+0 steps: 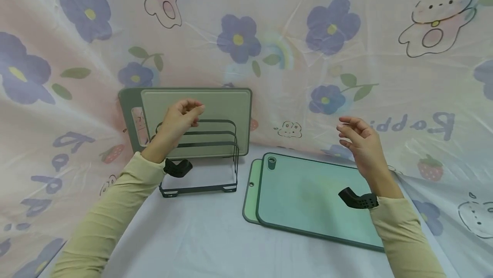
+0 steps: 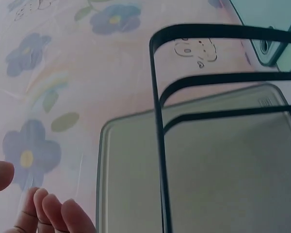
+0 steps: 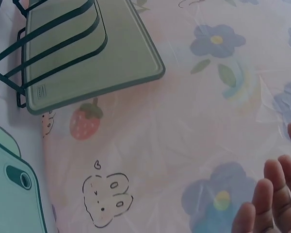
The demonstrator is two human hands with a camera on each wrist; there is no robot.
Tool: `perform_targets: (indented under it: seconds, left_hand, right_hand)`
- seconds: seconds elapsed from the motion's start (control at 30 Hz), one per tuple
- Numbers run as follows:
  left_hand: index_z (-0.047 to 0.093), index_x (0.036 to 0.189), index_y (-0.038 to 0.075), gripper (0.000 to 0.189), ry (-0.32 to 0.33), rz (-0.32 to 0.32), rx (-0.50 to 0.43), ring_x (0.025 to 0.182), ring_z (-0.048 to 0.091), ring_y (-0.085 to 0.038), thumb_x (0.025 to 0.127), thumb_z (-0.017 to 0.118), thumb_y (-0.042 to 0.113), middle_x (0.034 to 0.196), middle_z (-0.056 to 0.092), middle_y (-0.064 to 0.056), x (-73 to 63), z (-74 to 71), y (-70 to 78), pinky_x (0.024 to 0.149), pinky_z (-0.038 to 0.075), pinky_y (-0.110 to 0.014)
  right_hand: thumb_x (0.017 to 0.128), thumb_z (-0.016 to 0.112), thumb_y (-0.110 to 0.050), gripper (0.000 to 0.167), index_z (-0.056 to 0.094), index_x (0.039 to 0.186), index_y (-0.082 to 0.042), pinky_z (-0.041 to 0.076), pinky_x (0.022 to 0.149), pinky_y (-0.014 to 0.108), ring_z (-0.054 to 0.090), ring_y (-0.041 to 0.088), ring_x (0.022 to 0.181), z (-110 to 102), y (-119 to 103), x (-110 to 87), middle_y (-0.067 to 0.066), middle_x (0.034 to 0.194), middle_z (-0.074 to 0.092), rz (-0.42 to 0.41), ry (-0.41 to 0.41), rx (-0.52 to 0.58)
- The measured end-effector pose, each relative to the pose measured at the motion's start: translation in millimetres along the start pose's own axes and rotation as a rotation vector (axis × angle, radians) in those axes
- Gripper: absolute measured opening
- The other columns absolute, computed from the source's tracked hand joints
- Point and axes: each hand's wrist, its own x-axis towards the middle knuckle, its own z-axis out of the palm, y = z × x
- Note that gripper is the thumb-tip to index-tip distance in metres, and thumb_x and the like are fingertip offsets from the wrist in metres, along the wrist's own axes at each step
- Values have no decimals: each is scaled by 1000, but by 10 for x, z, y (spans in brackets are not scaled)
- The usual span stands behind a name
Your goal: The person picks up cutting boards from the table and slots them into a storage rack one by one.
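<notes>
My left hand (image 1: pixel 179 119) hovers in front of a dark wire rack (image 1: pixel 198 189), its fingers loosely bent and holding nothing. In the rack's back slot a grey-green cutting board (image 1: pixel 223 104) stands on its long edge, with a handle slot at its left end. My right hand (image 1: pixel 360 145) is raised above a teal cutting board (image 1: pixel 304 201), fingers relaxed with nothing between them. That board lies flat on top of a lighter green cutting board (image 1: pixel 252 194), which shows only along its left side. In both wrist views the fingertips are apart from every object.
A white cloth (image 1: pixel 185 235) covers the table. Behind it hangs a patterned sheet (image 1: pixel 277 98) with flowers and rabbits. The rack's wire loops (image 2: pixel 160 121) rise in front of the standing board. A black wrist mount (image 1: pixel 178 168) sits on each forearm.
</notes>
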Motion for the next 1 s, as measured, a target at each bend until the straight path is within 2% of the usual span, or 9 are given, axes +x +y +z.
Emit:
perform_targets:
  seconds: [0.27, 0.53, 0.63, 0.77, 0.87, 1.0]
  left_hand:
    - [55, 119, -3, 30, -61, 7, -46, 82, 52, -19, 100, 56, 21, 104, 52, -13, 57, 329, 34, 82, 50, -36]
    - [57, 115, -5, 26, -118, -3, -102, 82, 54, -19, 100, 57, 16, 104, 55, -14, 67, 681, 6, 86, 49, -43]
    - [57, 114, -6, 24, -139, -6, -110, 80, 52, -19, 99, 57, 14, 101, 55, -14, 62, 809, -13, 85, 49, -44]
    - [58, 113, -2, 25, -172, -36, -88, 81, 52, -18, 99, 58, 19, 102, 57, -10, 48, 960, -37, 79, 49, -34]
    - [60, 112, 0, 24, -182, -43, -87, 84, 54, -21, 98, 60, 20, 101, 58, -8, 31, 1064, -68, 75, 48, -29]
    - [60, 110, 1, 20, -176, -26, -110, 85, 54, -22, 97, 61, 16, 100, 56, -9, 4, 1206, -107, 79, 49, -34]
  right_hand:
    - [96, 61, -5, 17, 63, 112, -7, 50, 74, 20, 54, 12, 88, -233, 4, -137, 2, 106, 56, 22, 36, 6]
    - [96, 59, -2, 19, 64, 113, -9, 50, 72, 20, 55, 12, 86, -423, 16, -270, 0, 101, 59, 23, 76, 31]
    - [96, 59, -2, 19, 65, 113, -9, 51, 72, 20, 56, 12, 85, -485, 16, -320, 0, 102, 59, 22, 91, 31]
    - [97, 57, 0, 20, 65, 113, -8, 51, 72, 20, 56, 12, 86, -584, 24, -394, 0, 103, 60, 20, 110, 45]
    - [97, 56, 1, 21, 65, 113, -9, 50, 73, 20, 55, 12, 88, -675, 34, -453, 0, 103, 60, 22, 117, 56]
    - [97, 56, 0, 21, 65, 113, -10, 50, 73, 20, 54, 12, 89, -792, 41, -536, -1, 103, 59, 22, 139, 44]
